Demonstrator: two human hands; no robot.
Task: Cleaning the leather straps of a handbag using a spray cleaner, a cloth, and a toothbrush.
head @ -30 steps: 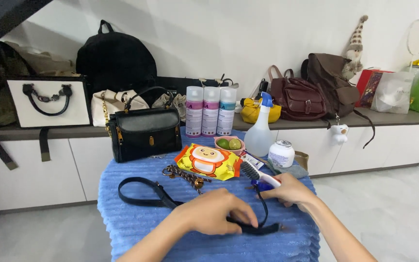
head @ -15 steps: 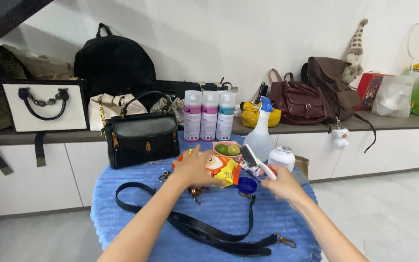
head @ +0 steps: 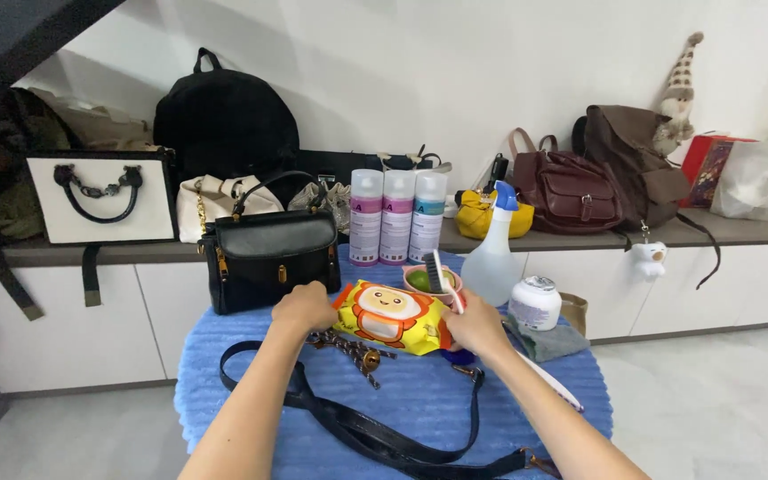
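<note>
Advice for the step in hand, judging by the frame: keep left hand (head: 306, 307) pinning the yellow wipes pack (head: 390, 317) at its left edge so it doesn't slide on the blue ribbed surface (head: 420, 400); lift the brush (head: 442, 277) clear of the pink bowl (head: 420, 277) rather than dragging across it; mind the black strap (head: 375, 434) looped underneath both forearms, easy to snag.

Largest to smallest:
- Black handbag (head: 270, 253): upright at back left of surface, just behind left hand.
- Black strap: detached from bag, curved across front of surface, metal clip at right end.
- Spray bottle (head: 494, 253): translucent, blue trigger, right of bowl.
- Wipes pack: yellow, cartoon face, flat at centre, between both hands.
- Right hand (head: 476, 327): closed round white brush handle, bristles up over bowl.
- Left hand: curled, fingers down on pack edge; exact grip hard to tell.
- Brush: small, dark bristles, tilted near upright.
- Keychain (head: 348, 345): brassy, just below pack.
</note>
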